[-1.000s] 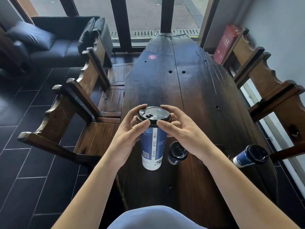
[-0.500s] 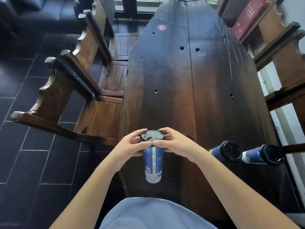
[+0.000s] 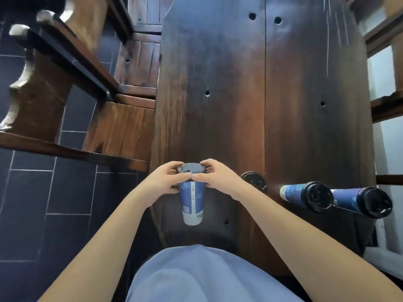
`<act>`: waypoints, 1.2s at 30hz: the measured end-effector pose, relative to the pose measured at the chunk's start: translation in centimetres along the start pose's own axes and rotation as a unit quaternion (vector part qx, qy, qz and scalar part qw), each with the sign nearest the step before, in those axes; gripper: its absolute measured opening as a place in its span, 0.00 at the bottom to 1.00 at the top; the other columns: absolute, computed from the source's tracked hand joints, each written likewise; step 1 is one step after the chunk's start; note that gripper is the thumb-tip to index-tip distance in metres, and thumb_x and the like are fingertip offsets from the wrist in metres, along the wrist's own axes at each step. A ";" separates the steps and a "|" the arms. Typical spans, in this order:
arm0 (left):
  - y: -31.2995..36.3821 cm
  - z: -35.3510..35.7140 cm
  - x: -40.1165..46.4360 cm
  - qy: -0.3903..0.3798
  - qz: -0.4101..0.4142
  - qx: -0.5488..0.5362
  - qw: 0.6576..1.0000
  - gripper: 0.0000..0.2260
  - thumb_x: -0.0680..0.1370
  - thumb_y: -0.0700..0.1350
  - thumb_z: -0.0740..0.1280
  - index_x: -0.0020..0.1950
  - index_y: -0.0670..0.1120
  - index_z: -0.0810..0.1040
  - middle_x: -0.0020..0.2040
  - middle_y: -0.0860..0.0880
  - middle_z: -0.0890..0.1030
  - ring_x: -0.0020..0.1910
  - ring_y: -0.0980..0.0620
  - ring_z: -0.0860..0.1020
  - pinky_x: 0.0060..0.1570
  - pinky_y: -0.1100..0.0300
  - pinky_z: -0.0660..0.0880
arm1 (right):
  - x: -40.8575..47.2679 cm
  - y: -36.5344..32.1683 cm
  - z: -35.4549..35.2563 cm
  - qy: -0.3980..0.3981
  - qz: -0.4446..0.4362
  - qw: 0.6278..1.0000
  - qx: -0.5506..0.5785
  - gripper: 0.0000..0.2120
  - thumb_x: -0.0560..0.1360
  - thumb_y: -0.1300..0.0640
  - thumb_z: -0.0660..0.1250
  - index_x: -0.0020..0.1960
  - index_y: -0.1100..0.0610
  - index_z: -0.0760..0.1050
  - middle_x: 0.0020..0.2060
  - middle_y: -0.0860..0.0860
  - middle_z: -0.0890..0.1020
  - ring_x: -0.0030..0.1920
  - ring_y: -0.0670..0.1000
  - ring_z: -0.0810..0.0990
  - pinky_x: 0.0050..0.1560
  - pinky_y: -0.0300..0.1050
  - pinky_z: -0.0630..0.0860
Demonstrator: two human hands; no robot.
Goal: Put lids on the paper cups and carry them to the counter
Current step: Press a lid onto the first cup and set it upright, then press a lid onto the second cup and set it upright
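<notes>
Beside a wooden bench [image 3: 122, 127], a person's left hand [image 3: 165, 179] and right hand [image 3: 218, 178] curl their fingers [image 3: 174, 165] round the black lid [image 3: 192, 167] of a blue paper cup [image 3: 192, 199] standing on the dark wooden worktop [image 3: 218, 94]. A loose lid [image 3: 254, 180] lies just right of the hands. Farther right, two lidded cups [image 3: 305, 196] stand side by side near the worktop's edge.

Both hands, left hand [image 3: 161, 182] and right hand [image 3: 220, 178], grip the black lid [image 3: 192, 168] on a blue paper cup [image 3: 192, 199] at lower centre, over the dark wooden table [image 3: 239, 94]; two lidded cups [image 3: 305, 196] stand at right.
</notes>
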State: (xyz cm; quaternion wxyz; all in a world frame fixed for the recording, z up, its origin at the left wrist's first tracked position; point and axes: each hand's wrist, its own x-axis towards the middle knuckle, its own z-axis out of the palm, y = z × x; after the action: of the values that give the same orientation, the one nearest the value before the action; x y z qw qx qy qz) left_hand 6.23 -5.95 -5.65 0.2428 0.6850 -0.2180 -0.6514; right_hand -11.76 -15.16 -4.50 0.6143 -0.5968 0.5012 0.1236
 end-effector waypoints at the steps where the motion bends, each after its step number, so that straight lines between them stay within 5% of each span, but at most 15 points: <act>1: 0.0 -0.4 0.3 0.008 0.028 0.016 0.999 0.23 0.76 0.51 0.78 0.68 0.55 0.76 0.60 0.57 0.83 0.60 0.55 0.82 0.54 0.62 0.82 | 0.3 0.1 0.0 0.016 -0.019 1.000 0.000 0.30 0.72 0.41 0.76 0.70 0.49 0.71 0.64 0.46 0.80 0.62 0.47 0.80 0.63 0.48 0.80; 5: -0.2 -1.8 0.7 0.009 0.116 0.092 0.989 0.37 0.73 0.43 0.81 0.79 0.55 0.68 0.69 0.60 0.79 0.67 0.62 0.78 0.64 0.65 0.76 | 0.8 0.5 -0.3 0.060 -0.093 0.994 -0.005 0.40 0.69 0.48 0.81 0.76 0.48 0.68 0.68 0.43 0.78 0.64 0.42 0.78 0.62 0.33 0.74; 8: -0.8 -2.1 0.9 0.003 0.142 0.096 0.985 0.38 0.72 0.38 0.80 0.78 0.54 0.69 0.71 0.58 0.78 0.70 0.58 0.77 0.71 0.56 0.74 | 1.0 1.1 0.0 0.069 -0.126 0.990 0.009 0.42 0.68 0.54 0.83 0.77 0.51 0.68 0.68 0.44 0.79 0.62 0.38 0.79 0.60 0.26 0.72; 11: -1.3 -1.8 0.7 0.022 0.162 0.096 0.982 0.37 0.71 0.39 0.81 0.76 0.55 0.71 0.71 0.56 0.78 0.71 0.54 0.76 0.74 0.49 0.73 | 1.0 1.6 0.3 0.075 -0.147 0.986 0.009 0.42 0.68 0.55 0.82 0.77 0.51 0.67 0.69 0.44 0.78 0.64 0.40 0.78 0.64 0.30 0.72; 16: -2.0 -1.4 -0.3 0.046 0.169 0.099 0.979 0.35 0.70 0.40 0.83 0.73 0.55 0.72 0.69 0.57 0.78 0.71 0.53 0.76 0.74 0.51 0.73 | 0.9 2.0 0.6 0.060 -0.173 0.983 -0.023 0.41 0.69 0.56 0.81 0.78 0.50 0.66 0.70 0.45 0.78 0.68 0.44 0.77 0.69 0.38 0.73; 22: -3.1 -1.1 -1.2 0.039 0.155 0.138 0.977 0.34 0.72 0.38 0.80 0.73 0.55 0.71 0.70 0.55 0.77 0.73 0.51 0.74 0.75 0.53 0.70 | 0.2 3.0 2.4 0.079 -0.179 0.978 -0.067 0.36 0.69 0.53 0.82 0.71 0.45 0.68 0.65 0.39 0.77 0.65 0.41 0.76 0.65 0.30 0.71; 30: -2.5 -1.2 -1.9 0.035 0.143 0.134 0.980 0.34 0.74 0.37 0.79 0.74 0.56 0.69 0.71 0.55 0.76 0.72 0.51 0.73 0.74 0.47 0.72 | 0.1 2.9 3.1 0.098 -0.175 0.977 -0.073 0.35 0.69 0.51 0.81 0.70 0.44 0.67 0.66 0.42 0.77 0.65 0.44 0.77 0.69 0.42 0.75; 36: -0.9 -2.0 -3.9 0.026 0.104 0.240 0.965 0.49 0.71 0.47 0.83 0.82 0.65 0.56 0.83 0.58 0.61 0.82 0.48 0.62 0.77 0.46 0.63 | -2.6 2.5 2.7 0.122 -0.128 0.983 -0.057 0.50 0.67 0.50 0.82 0.79 0.41 0.54 0.79 0.45 0.62 0.76 0.51 0.67 0.75 0.55 0.69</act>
State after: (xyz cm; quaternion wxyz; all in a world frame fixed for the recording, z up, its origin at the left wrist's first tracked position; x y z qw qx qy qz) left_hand 8.02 -2.74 -3.09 0.1435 0.7135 -0.4316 -0.5329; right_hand -13.62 -11.05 -4.58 0.5242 -0.7008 0.4838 -0.0013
